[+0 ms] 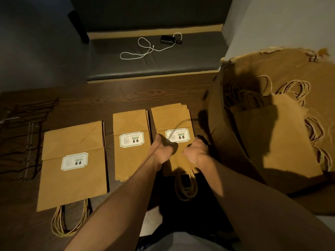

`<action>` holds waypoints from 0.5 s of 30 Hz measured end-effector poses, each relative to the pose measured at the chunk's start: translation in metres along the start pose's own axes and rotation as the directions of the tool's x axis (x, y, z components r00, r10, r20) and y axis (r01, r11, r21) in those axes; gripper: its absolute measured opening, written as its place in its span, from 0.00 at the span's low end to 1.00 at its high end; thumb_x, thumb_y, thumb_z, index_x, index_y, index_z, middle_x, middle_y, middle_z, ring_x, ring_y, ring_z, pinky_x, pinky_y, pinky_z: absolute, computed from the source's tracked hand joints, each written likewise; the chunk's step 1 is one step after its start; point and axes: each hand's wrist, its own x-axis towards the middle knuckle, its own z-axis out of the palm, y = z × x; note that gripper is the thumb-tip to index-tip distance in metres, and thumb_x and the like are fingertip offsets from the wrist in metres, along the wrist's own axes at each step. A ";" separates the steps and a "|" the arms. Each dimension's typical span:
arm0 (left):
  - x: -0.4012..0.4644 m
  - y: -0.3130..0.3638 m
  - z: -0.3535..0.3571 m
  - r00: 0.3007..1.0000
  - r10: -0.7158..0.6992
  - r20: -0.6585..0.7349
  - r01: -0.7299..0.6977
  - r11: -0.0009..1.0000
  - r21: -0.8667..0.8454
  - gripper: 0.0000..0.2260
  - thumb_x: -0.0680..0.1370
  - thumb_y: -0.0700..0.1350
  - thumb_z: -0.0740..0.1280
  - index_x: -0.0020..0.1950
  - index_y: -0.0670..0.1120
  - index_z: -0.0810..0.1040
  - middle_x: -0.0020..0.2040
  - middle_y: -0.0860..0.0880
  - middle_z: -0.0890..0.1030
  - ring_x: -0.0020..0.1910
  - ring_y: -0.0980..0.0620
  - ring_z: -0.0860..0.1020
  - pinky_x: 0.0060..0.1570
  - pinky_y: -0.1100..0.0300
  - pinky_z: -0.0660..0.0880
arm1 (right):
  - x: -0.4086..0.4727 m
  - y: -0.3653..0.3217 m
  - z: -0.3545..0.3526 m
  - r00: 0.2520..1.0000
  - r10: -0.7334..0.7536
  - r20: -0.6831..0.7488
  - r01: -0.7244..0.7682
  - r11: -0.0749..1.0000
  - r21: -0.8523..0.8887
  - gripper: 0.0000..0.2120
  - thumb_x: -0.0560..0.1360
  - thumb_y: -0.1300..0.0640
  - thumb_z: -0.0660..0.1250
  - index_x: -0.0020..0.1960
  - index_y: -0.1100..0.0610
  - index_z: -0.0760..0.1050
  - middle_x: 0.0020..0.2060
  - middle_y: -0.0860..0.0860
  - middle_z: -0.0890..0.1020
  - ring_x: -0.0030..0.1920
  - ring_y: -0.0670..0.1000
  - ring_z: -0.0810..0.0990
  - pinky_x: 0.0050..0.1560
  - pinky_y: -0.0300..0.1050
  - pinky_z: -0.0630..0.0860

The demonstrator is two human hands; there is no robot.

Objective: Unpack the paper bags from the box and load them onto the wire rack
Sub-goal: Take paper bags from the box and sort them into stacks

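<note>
Three stacks of flat brown paper bags with "9.9" labels lie side by side on a dark wooden surface: a left stack (72,165), a middle stack (131,142) and a right stack (172,120). My left hand (161,151) grips the right stack's left edge, and my right hand (196,151) grips its right edge with curled fingers. The open cardboard box (223,142) stands at the right, with more bags (272,134) and their twine handles inside. A dark wire rack (27,133) lies at the far left, dim and hard to make out.
A black cushioned bench (190,60) runs behind the surface, holding a white cable (145,49) and a small black device (167,39). Twine handles (186,187) hang off the near edge. A grey wall rises behind the box.
</note>
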 end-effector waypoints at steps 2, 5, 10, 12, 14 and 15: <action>0.002 -0.003 -0.001 0.998 -0.050 0.031 0.046 0.991 0.122 0.30 0.78 0.44 0.68 0.76 0.54 0.59 0.59 0.51 0.75 0.56 0.49 0.74 0.56 0.60 0.74 | -0.001 0.002 0.001 0.999 0.005 0.047 -0.007 0.999 0.050 0.28 0.76 0.62 0.65 0.74 0.62 0.61 0.71 0.58 0.69 0.71 0.58 0.68 0.65 0.46 0.69; 0.002 -0.001 -0.004 0.998 -0.043 0.044 0.034 0.981 0.191 0.41 0.74 0.51 0.70 0.81 0.50 0.49 0.69 0.45 0.73 0.63 0.44 0.74 0.64 0.51 0.74 | -0.009 0.001 -0.001 0.998 0.009 0.056 -0.019 0.982 0.188 0.27 0.77 0.61 0.64 0.74 0.62 0.61 0.70 0.59 0.69 0.69 0.58 0.70 0.64 0.46 0.69; -0.004 0.039 -0.008 0.988 0.137 -0.071 -0.118 0.967 0.228 0.24 0.78 0.44 0.66 0.74 0.44 0.67 0.67 0.44 0.76 0.60 0.46 0.76 0.55 0.56 0.76 | -0.020 -0.032 -0.024 0.992 -0.127 -0.018 0.126 0.941 0.315 0.21 0.80 0.55 0.62 0.70 0.62 0.68 0.66 0.58 0.74 0.61 0.56 0.75 0.56 0.44 0.72; -0.007 0.069 -0.009 0.956 0.258 -0.143 -0.239 0.961 0.136 0.17 0.79 0.44 0.65 0.68 0.45 0.74 0.63 0.46 0.79 0.59 0.48 0.77 0.60 0.57 0.75 | -0.027 -0.055 -0.040 0.980 -0.200 0.017 0.161 0.832 0.530 0.15 0.81 0.59 0.60 0.66 0.63 0.72 0.62 0.59 0.77 0.48 0.50 0.77 0.50 0.40 0.77; -0.013 0.101 -0.008 0.901 0.363 -0.238 -0.363 0.931 0.049 0.09 0.79 0.44 0.64 0.58 0.49 0.80 0.55 0.48 0.83 0.58 0.47 0.79 0.63 0.53 0.75 | -0.038 -0.076 -0.065 0.967 -0.255 -0.005 0.192 0.715 0.672 0.14 0.81 0.63 0.58 0.64 0.65 0.74 0.54 0.57 0.79 0.39 0.47 0.75 0.35 0.37 0.75; -0.019 0.117 -0.007 0.875 0.404 -0.267 -0.413 0.910 0.024 0.08 0.79 0.44 0.64 0.54 0.51 0.81 0.52 0.50 0.83 0.57 0.47 0.80 0.62 0.52 0.75 | -0.044 -0.085 -0.078 0.961 -0.271 -0.051 0.226 0.666 0.711 0.13 0.81 0.64 0.58 0.62 0.65 0.75 0.48 0.57 0.80 0.37 0.48 0.74 0.32 0.37 0.73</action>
